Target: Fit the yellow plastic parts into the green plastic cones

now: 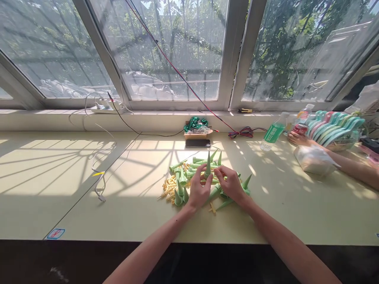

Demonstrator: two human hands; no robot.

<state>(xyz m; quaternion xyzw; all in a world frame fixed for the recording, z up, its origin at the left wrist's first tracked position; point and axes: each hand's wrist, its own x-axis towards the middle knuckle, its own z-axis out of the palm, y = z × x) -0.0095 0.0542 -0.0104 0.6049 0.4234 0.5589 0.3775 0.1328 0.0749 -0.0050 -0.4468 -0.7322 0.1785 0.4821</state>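
My left hand (200, 190) grips a green plastic cone-shaped spike (208, 165) near its wide lower end, and the point stands upright. Close beside it, my right hand (231, 183) has thumb and forefinger pinched at the spike's base; whatever lies between those fingertips is too small to make out. Under and around both hands spreads a pile of green spikes (182, 178), some lying, some on end. Small yellow plastic valve-like pieces (168, 189) are heaped on its left. One yellow cross-shaped piece (212, 209) lies in front, between my wrists.
Behind the pile are a black phone (197, 143) and a small carton (198, 136). To the right stand a green-labelled bottle (274, 134), a plastic bag (314, 161) and hangers (336, 128); another person's hand (297, 139) touches a red can (300, 128). A white cable (102, 185) lies left.
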